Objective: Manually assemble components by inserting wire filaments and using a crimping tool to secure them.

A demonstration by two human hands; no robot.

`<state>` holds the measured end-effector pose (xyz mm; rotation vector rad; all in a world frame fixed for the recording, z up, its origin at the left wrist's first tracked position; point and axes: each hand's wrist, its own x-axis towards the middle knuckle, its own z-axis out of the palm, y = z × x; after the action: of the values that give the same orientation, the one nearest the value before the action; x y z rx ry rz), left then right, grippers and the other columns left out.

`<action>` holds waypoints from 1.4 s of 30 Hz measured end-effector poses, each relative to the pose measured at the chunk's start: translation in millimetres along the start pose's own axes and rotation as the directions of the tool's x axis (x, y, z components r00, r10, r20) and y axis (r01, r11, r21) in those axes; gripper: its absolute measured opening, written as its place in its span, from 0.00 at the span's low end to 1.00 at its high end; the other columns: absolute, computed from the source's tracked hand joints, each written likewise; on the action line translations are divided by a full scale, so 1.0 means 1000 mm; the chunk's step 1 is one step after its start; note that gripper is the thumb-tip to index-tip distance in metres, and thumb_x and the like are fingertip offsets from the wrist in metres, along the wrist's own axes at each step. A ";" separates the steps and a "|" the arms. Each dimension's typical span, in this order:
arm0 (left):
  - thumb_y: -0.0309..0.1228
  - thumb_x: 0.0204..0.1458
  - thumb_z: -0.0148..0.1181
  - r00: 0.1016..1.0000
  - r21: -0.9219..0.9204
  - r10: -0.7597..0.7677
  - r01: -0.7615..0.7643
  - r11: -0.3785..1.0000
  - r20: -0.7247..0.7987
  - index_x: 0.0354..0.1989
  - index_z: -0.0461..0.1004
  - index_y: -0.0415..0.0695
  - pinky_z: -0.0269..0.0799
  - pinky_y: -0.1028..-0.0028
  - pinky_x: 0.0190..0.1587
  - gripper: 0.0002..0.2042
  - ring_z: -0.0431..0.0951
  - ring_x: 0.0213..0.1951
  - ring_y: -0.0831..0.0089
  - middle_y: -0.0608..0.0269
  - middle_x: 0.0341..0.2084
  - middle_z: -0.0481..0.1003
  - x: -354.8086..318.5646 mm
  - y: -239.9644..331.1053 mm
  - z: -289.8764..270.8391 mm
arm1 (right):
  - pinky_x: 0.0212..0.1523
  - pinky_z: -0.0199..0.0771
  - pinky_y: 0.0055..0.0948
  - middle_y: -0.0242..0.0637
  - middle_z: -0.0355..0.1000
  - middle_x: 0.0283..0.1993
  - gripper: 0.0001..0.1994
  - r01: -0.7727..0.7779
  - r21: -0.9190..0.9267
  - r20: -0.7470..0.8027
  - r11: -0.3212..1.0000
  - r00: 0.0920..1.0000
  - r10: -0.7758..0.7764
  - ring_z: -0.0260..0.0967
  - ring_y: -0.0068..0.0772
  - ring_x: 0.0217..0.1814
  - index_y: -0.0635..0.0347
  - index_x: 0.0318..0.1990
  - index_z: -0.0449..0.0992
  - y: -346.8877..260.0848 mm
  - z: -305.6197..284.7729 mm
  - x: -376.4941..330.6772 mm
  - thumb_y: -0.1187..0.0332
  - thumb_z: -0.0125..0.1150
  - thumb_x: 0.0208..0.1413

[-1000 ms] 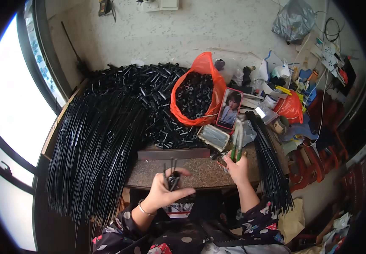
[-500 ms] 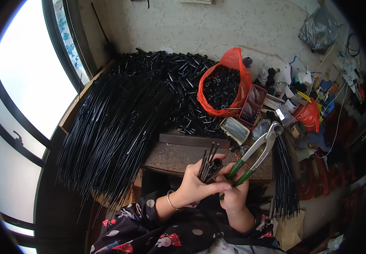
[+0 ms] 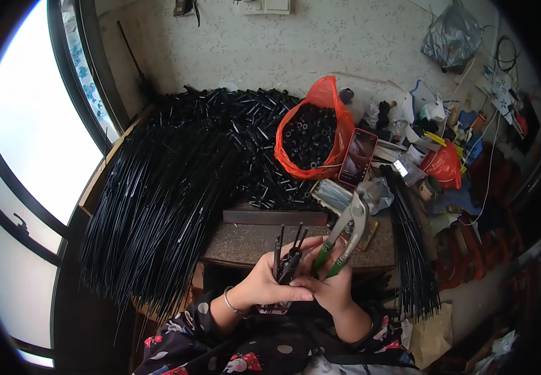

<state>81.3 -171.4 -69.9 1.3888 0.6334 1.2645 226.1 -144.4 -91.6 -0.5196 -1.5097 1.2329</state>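
My left hand (image 3: 256, 282), with a bracelet at its wrist, is closed around several thin black rods (image 3: 277, 255) that stand up out of the fingers. Among the rods sits a short dark tube piece (image 3: 290, 265) with an open end. Right beside it, my right hand (image 3: 335, 292) grips the green handles of slip-joint pliers (image 3: 353, 219). Their metal jaws point up and away from me, over the table. Both hands touch or nearly touch in front of the table's front edge; the fingers partly hide the rods' lower ends.
A large bundle of long black rods (image 3: 151, 219) hangs over the table's left side. Behind lies a heap of short black tubes (image 3: 245, 119). A red bag (image 3: 345, 119) of small black parts, a phone (image 3: 358, 156), a tray of thin rods (image 3: 333, 194) and another rod bundle (image 3: 411, 244) stand right.
The view has shifted, with the table scene sitting slightly lower and further left. My hands stay together; the pliers stand a little more upright. Both holds are unchanged.
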 end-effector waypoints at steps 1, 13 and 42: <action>0.28 0.39 0.68 0.997 -0.020 -0.078 0.077 0.997 -0.027 0.57 0.56 0.32 0.63 0.83 0.29 0.36 0.68 0.24 0.86 0.69 0.20 0.72 -0.003 0.005 -0.001 | 0.24 0.65 0.20 0.31 0.63 0.25 0.17 -0.170 0.134 0.025 0.976 0.985 0.168 0.63 0.22 0.23 0.64 0.41 0.62 -0.003 -0.001 -0.002 0.75 0.63 0.46; 0.32 0.29 0.75 0.953 0.103 0.034 -0.003 0.995 -0.300 0.40 0.72 0.35 0.55 0.86 0.23 0.27 0.61 0.20 0.90 0.79 0.15 0.63 -0.012 0.016 -0.042 | 0.28 0.69 0.21 0.41 0.71 0.38 0.18 -0.525 -0.248 0.472 0.814 0.668 0.575 0.71 0.26 0.30 0.70 0.54 0.62 -0.021 -0.020 -0.033 0.71 0.49 0.57; 0.26 0.35 0.67 0.871 0.223 0.214 -0.125 0.967 -0.442 0.23 0.67 0.43 0.57 0.83 0.24 0.12 0.61 0.22 0.88 0.76 0.18 0.64 -0.008 0.011 -0.020 | 0.24 0.68 0.19 0.32 0.68 0.22 0.18 -0.225 -0.512 0.236 0.829 0.891 0.388 0.66 0.19 0.20 0.70 0.52 0.63 -0.024 -0.001 -0.051 0.73 0.52 0.55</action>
<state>58.2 -174.5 -66.1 1.3193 0.9952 1.7428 250.9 -194.9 -93.8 -0.9519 -2.1029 1.2363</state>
